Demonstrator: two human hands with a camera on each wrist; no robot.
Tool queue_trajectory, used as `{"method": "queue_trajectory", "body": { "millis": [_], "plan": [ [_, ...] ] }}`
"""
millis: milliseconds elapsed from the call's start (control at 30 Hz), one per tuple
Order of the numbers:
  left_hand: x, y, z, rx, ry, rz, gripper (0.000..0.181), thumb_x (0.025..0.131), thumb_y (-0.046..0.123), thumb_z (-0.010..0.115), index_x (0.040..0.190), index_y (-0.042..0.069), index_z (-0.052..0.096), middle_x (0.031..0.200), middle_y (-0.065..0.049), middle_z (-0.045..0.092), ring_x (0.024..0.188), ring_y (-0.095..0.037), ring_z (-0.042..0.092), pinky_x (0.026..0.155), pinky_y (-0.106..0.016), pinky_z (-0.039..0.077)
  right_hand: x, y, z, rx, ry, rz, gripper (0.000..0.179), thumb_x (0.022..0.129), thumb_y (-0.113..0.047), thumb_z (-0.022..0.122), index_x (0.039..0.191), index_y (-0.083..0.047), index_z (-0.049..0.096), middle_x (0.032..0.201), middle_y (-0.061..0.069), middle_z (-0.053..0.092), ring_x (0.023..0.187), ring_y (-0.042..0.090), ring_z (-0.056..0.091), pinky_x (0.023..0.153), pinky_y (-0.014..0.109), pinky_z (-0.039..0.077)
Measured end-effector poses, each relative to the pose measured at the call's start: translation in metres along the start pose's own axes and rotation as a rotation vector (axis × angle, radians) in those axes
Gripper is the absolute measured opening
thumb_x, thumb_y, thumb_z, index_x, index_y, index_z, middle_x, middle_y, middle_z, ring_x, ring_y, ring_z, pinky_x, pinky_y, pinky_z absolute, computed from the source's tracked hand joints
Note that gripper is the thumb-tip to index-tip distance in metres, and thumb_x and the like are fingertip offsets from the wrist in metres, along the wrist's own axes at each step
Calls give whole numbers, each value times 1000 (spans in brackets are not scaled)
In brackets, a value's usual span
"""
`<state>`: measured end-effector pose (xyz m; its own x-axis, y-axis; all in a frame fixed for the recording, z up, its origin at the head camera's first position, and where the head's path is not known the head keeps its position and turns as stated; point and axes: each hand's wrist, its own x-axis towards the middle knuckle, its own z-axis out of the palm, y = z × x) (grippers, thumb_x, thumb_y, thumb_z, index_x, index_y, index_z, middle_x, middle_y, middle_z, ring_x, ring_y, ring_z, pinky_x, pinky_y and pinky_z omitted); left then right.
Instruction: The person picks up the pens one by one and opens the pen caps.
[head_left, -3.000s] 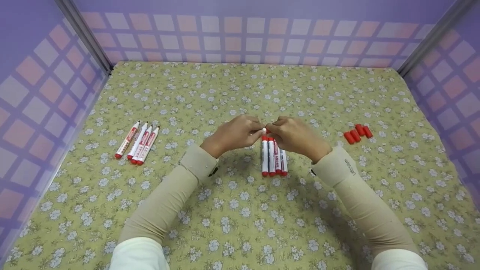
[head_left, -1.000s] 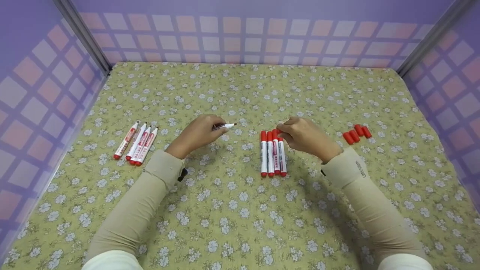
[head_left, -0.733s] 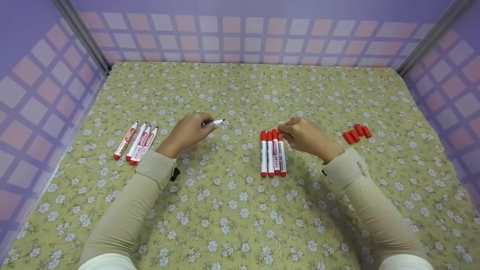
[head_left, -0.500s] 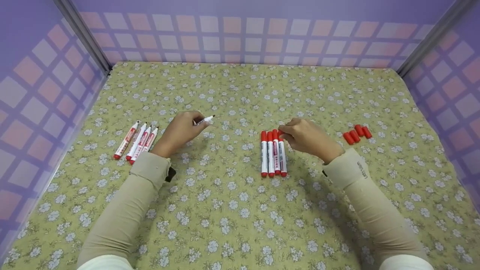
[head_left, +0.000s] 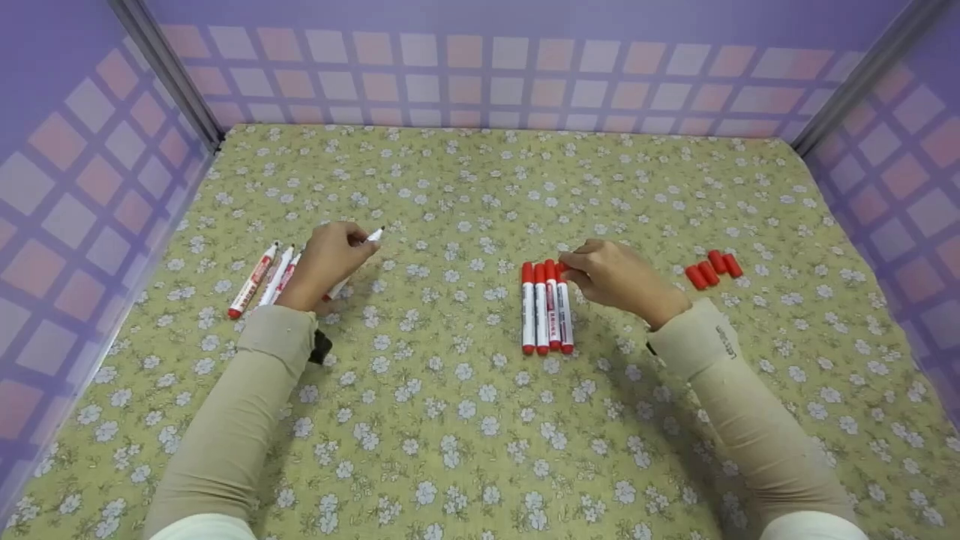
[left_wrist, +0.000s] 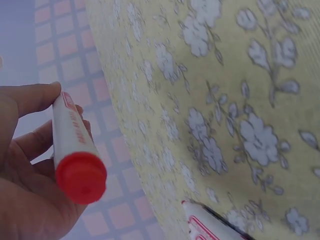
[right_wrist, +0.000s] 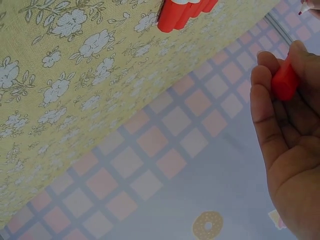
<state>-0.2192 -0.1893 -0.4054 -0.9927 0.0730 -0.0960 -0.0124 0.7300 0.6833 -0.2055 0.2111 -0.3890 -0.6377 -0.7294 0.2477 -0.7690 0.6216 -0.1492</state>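
My left hand pinches an uncapped white marker between thumb and fingers, its dark tip pointing away and its red end facing the wrist camera. The hand hovers beside a row of uncapped markers on the left and partly hides them. My right hand holds a red marker cap with thumb and fingertips, just above the far ends of the capped markers. Those lie side by side near the middle, red caps pointing away from me.
Several loose red caps lie together on the right. A floral cloth covers the table. Checkered purple panels stand at the back and both sides.
Three seconds ago both hands met above the middle markers. They then parted, and the left hand carried the uncapped marker leftward. The right hand stays near the capped markers with the cap.
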Motion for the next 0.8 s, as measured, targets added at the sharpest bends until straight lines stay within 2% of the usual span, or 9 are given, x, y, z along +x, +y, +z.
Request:
{"method": "queue_trajectory", "body": {
  "millis": [100, 233, 333, 500, 733, 800],
  "plan": [
    [0, -6, -3, 5, 12, -33, 32, 97, 31, 55, 111, 4, 66, 96, -15, 62, 66, -18, 45, 63, -35, 39, 0, 0, 0, 2, 1, -1, 21, 90, -7, 66, 107, 5, 71, 89, 18, 72, 70, 24, 66, 61, 34, 55],
    [-1, -15, -8, 4, 12, -80, 34, 97, 31, 56, 114, 3, 65, 105, -17, 63, 69, -18, 49, 64, -35, 41, 0, 0, 0, 12, -1, -9, 17, 90, -6, 66, 101, 4, 72, 85, 17, 72, 66, 22, 65, 59, 33, 54],
    [-2, -20, -11, 2, 12, -99, 34, 96, 28, 57, 113, 0, 65, 108, -20, 62, 71, -19, 50, 64, -35, 42, 0, 1, 1, 15, -3, -16, 12, 89, -5, 66, 95, 3, 73, 80, 15, 71, 63, 20, 63, 57, 32, 53],
    [-2, -29, -14, 33, 18, -110, 32, 95, 25, 59, 111, -2, 67, 103, -21, 63, 69, -19, 51, 61, -34, 42, 0, 1, 2, 7, -2, -24, 8, 89, -5, 66, 90, 1, 72, 75, 13, 69, 59, 17, 59, 54, 30, 49],
    [-3, -37, -20, 52, -14, -168, 37, 95, 26, 59, 117, -3, 64, 105, -21, 62, 61, -13, 46, 57, -31, 40, -3, 1, 0, 25, -24, -3, 14, 91, -5, 63, 98, 2, 73, 80, 14, 70, 61, 17, 60, 54, 30, 48],
    [-3, -39, -21, 47, -25, -190, 36, 95, 26, 60, 115, -3, 65, 96, -18, 61, 59, -13, 44, 55, -31, 39, -3, 1, -1, 25, -33, 8, 16, 92, -6, 62, 101, 2, 73, 82, 15, 70, 62, 18, 61, 55, 30, 49]
  ]
}}
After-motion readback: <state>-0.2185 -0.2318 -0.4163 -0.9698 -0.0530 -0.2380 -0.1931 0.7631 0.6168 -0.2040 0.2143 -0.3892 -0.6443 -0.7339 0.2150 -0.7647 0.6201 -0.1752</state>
